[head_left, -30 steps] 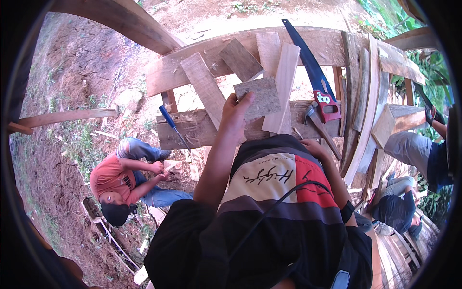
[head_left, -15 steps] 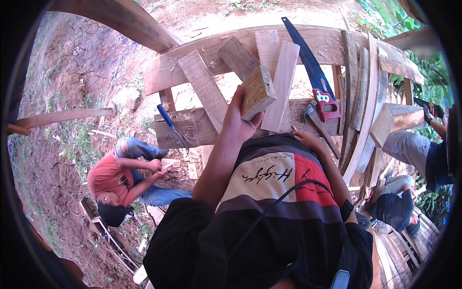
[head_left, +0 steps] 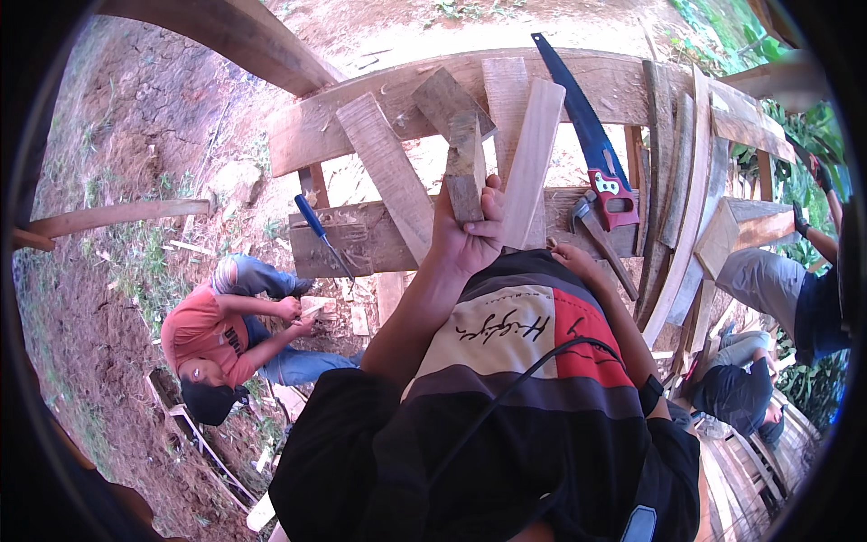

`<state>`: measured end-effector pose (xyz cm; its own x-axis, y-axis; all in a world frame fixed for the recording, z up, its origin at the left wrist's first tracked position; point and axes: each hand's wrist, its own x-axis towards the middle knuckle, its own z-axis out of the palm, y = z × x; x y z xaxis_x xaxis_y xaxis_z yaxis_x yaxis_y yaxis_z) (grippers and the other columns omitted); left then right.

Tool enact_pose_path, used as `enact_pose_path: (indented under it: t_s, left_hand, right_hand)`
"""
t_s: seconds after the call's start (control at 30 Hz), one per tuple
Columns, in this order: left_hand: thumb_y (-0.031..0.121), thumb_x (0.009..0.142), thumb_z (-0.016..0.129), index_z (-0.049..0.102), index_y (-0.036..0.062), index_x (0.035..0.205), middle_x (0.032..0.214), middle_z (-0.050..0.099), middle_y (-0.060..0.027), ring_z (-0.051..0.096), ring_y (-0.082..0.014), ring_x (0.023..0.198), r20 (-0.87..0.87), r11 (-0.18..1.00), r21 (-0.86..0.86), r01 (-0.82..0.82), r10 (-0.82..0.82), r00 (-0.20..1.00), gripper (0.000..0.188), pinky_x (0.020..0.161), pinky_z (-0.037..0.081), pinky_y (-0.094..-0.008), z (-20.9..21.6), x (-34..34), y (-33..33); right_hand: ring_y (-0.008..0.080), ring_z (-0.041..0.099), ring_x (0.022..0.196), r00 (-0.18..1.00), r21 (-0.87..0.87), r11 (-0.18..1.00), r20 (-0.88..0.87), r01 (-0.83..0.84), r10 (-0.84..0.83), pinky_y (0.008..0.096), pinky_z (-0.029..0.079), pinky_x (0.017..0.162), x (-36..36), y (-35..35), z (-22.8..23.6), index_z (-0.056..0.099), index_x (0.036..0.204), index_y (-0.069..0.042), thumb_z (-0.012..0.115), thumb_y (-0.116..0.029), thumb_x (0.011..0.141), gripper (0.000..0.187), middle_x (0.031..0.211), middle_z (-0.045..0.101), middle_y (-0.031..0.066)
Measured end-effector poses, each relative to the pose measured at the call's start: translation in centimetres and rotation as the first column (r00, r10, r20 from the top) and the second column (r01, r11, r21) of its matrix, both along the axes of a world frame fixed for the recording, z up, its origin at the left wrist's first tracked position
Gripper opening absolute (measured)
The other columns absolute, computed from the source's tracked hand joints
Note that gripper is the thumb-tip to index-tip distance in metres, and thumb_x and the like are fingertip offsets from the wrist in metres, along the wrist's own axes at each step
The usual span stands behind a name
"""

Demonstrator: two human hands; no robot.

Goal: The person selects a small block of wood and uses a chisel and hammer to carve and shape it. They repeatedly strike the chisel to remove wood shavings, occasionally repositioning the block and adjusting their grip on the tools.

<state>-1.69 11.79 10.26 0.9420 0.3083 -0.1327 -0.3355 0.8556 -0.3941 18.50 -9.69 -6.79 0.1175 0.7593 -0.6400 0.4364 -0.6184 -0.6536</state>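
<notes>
Wooden block sits left of the saw, long axis pointing away from the body, gripped by the left hand; right hand, on the saw's body side, is farther off, grasp unclear.

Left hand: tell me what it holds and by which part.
The left hand grips a small wooden block by its near end.

This is an outdoor woodworking spot: handsaw, hammer, planks, bare soil.
</notes>
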Motion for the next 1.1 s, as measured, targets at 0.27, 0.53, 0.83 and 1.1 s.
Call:
enact_pose_path:
  t_s: [0.27,0.53,0.83,1.1]
  left_hand:
    - [0.057,0.093,0.051,0.052,0.0139,0.123,0.094,0.067,-0.0067,0.067,-0.0193,0.074,-0.839,0.907,0.34,0.249,0.173,0.516,0.052,0.046,0.042,-0.0202,0.3,0.9,-0.4]
    - [0.05,0.092,0.059,0.05,0.0022,0.117,0.104,0.061,-0.0086,0.061,-0.0166,0.087,-0.786,0.465,0.587,0.663,0.523,0.328,0.055,0.066,0.05,-0.03,-1.8,2.6,-1.9]
    - [0.043,0.094,0.059,0.05,-0.0084,0.12,0.114,0.06,-0.0145,0.059,-0.0192,0.101,-0.777,0.388,0.552,0.738,0.56,0.287,0.059,0.087,0.047,-0.0324,-13.4,0.1,-3.0]
    - [0.033,0.097,0.057,0.047,-0.0024,0.127,0.117,0.059,-0.011,0.061,-0.0194,0.102,-0.858,0.422,0.495,0.759,0.377,0.349,0.048,0.086,0.052,-0.0342,-13.0,-0.6,-1.4]
  right_hand:
    - [0.038,0.062,0.102,0.994,-0.001,0.999,0.101,-0.051,0.051,0.0468,0.047,0.089,-0.3,0.4,0.8,0.064,0.109,-0.007,0.051,-0.035,0.09,0.036,0.107,0.066,0.0199]
    - [0.0374,0.063,0.098,0.991,0.01,0.996,0.095,0.092,-0.092,0.0467,0.048,0.087,-0.7,0.0,2.2,0.068,0.103,-0.009,0.051,-0.034,0.088,0.033,0.103,0.067,0.0181]
    - [0.0326,0.065,0.091,0.974,0.135,0.967,0.028,0.217,-0.223,0.0413,0.05,0.081,-1.4,-1.9,0.1,0.067,0.096,-0.007,0.053,-0.03,0.088,0.028,0.094,0.068,0.0156]
    - [0.0369,0.063,0.091,0.97,0.12,0.966,0.052,0.23,-0.237,0.0447,0.049,0.082,-1.3,-1.5,1.2,0.068,0.088,-0.005,0.053,-0.027,0.082,0.027,0.094,0.067,0.0193]
